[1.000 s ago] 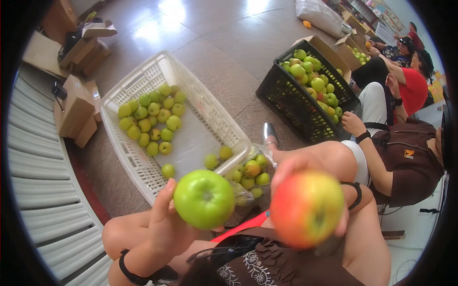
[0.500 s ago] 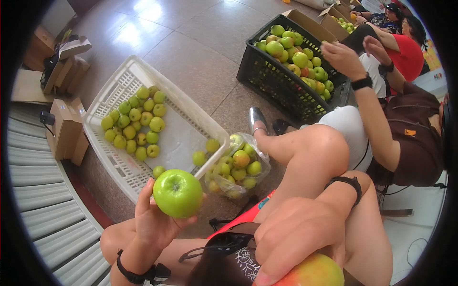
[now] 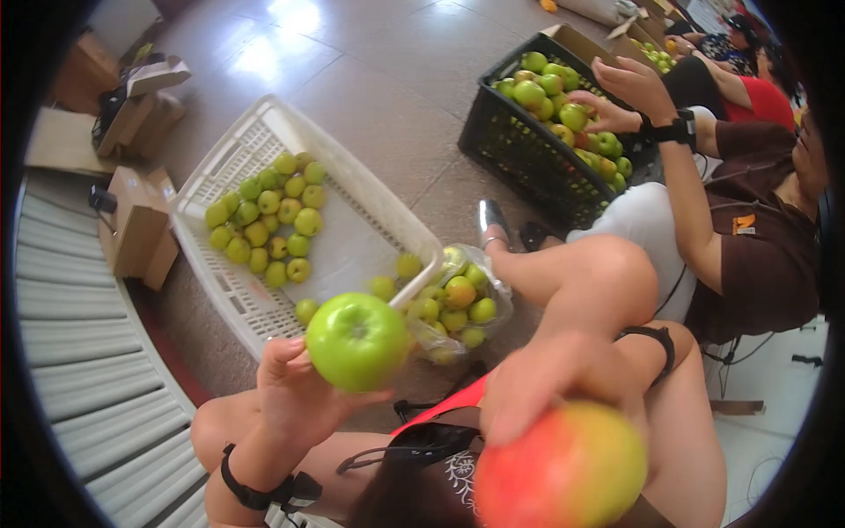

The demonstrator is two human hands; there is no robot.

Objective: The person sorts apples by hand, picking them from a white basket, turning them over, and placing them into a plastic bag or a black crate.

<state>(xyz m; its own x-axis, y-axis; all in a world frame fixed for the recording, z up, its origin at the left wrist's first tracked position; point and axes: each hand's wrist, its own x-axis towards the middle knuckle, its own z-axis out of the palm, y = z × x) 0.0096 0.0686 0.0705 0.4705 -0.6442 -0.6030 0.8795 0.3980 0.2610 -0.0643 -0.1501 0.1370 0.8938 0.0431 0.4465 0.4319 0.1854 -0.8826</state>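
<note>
My left hand [image 3: 299,396] holds up a green apple [image 3: 358,341], its fingers around the side and underneath. In my right hand [image 3: 554,374] is a red-and-yellow apple [image 3: 563,466], close to the camera and blurred; the fingers lie over its top. Beyond my left hand stands a white plastic crate [image 3: 207,211] with many green apples [image 3: 264,224] gathered toward its far left part. Against the crate's near right corner rests a clear plastic bag of apples [image 3: 458,304].
A black crate [image 3: 502,141] full of apples stands at the upper right, with a co-worker's hands [image 3: 616,106] over it. Cardboard boxes [image 3: 136,220] are at the left, beside a ribbed grey surface [image 3: 79,352]. More people sit at the far upper right.
The red-and-yellow apple has come up into fuller view in my right hand. The view has shifted slightly. One of the co-worker's hands has lowered to the apples in the black crate.
</note>
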